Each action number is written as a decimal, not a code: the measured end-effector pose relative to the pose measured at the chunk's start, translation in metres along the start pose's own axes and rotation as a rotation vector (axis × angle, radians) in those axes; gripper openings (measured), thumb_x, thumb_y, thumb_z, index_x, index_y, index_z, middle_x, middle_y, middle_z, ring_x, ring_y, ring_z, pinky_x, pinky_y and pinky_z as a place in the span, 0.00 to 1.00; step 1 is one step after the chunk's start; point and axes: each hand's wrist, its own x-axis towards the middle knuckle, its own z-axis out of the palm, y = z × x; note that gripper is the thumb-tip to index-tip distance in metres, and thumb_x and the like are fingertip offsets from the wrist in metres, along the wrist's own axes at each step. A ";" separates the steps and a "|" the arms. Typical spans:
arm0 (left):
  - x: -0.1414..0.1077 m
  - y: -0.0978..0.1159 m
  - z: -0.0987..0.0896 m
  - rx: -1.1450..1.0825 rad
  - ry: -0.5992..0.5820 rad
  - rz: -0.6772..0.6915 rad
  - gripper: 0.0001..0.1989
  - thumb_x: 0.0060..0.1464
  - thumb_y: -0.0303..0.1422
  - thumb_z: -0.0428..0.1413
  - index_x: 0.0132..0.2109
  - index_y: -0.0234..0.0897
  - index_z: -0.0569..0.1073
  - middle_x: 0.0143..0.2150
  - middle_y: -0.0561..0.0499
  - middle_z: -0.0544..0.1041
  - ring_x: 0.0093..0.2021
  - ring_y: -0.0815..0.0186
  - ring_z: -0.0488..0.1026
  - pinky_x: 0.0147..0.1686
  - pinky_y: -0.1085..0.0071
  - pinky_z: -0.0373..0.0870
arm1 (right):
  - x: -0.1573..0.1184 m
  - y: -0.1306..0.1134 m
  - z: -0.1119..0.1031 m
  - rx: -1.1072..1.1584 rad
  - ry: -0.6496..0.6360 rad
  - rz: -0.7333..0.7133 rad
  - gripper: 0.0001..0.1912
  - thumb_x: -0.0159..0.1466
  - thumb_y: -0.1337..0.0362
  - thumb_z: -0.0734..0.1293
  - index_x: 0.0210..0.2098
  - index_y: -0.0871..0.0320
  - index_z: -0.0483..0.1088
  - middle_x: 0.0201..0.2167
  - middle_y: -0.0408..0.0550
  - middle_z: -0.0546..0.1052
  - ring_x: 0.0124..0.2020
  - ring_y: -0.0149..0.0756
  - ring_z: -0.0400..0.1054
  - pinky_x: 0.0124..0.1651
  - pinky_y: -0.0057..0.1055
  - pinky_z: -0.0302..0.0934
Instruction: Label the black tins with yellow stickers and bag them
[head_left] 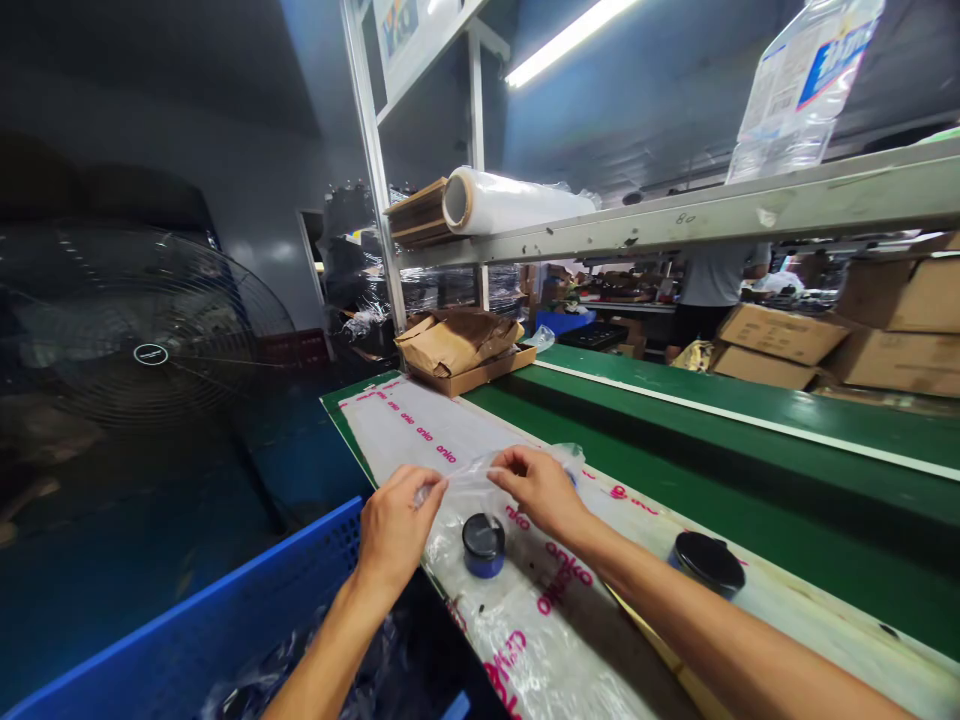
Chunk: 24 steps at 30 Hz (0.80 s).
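"Okay, what are your hands on?"

"Your left hand and your right hand are both closed in a pinch on a piece of thin clear plastic film, which is stretched between them. Just below it stands a short round jar with a black lid and blue body. That jar sits on translucent white plastic sheeting with pink lettering, laid along a green conveyor belt. Further right is a wider black-lidded container."

"What could go wrong?"

"The slick film could slip from either pinch if your grip loosens. A careless wrist could also tip the jar toward the blue plastic crate at lower left."

"What's hard to make out?"

"Your fingers cover parts of the film, so its full shape can't be told. The crate's dark contents are dim and cut off by the bottom edge."
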 end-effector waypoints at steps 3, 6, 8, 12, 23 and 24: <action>0.004 -0.009 0.010 0.127 0.043 0.043 0.10 0.59 0.40 0.55 0.38 0.44 0.80 0.38 0.48 0.80 0.36 0.60 0.74 0.36 0.70 0.61 | 0.007 0.008 0.001 -0.231 0.101 -0.100 0.07 0.68 0.61 0.66 0.41 0.56 0.74 0.41 0.51 0.78 0.44 0.43 0.70 0.45 0.34 0.60; 0.003 -0.017 0.026 0.197 0.079 0.046 0.10 0.61 0.39 0.54 0.41 0.44 0.80 0.38 0.47 0.81 0.34 0.60 0.75 0.34 0.71 0.60 | 0.006 0.017 0.005 -0.408 0.089 -0.153 0.08 0.70 0.62 0.64 0.45 0.56 0.73 0.43 0.52 0.79 0.44 0.44 0.72 0.44 0.34 0.58; -0.003 -0.022 0.035 0.215 0.080 0.037 0.08 0.61 0.37 0.54 0.41 0.44 0.79 0.37 0.48 0.82 0.32 0.61 0.76 0.33 0.71 0.60 | 0.002 0.023 0.008 -0.493 0.053 -0.182 0.07 0.70 0.63 0.64 0.45 0.56 0.73 0.42 0.52 0.79 0.42 0.44 0.73 0.41 0.32 0.57; -0.023 -0.031 0.043 0.186 0.022 0.047 0.06 0.60 0.34 0.56 0.38 0.45 0.78 0.33 0.52 0.82 0.30 0.62 0.77 0.33 0.72 0.62 | -0.015 0.033 0.007 -0.597 -0.028 -0.238 0.04 0.69 0.67 0.65 0.42 0.57 0.73 0.40 0.50 0.80 0.39 0.42 0.74 0.38 0.30 0.56; -0.056 -0.036 0.036 0.083 -0.018 0.218 0.08 0.65 0.34 0.52 0.42 0.43 0.76 0.39 0.50 0.82 0.38 0.64 0.80 0.39 0.73 0.72 | -0.043 0.040 0.000 -0.714 -0.085 -0.338 0.05 0.69 0.68 0.63 0.44 0.57 0.70 0.36 0.46 0.80 0.36 0.38 0.75 0.34 0.29 0.55; -0.057 -0.036 0.034 0.077 -0.032 0.254 0.08 0.65 0.33 0.51 0.42 0.43 0.76 0.40 0.50 0.82 0.40 0.64 0.80 0.41 0.73 0.72 | -0.045 0.039 -0.001 -0.734 -0.101 -0.362 0.04 0.69 0.69 0.63 0.42 0.57 0.70 0.35 0.46 0.80 0.35 0.37 0.74 0.34 0.29 0.55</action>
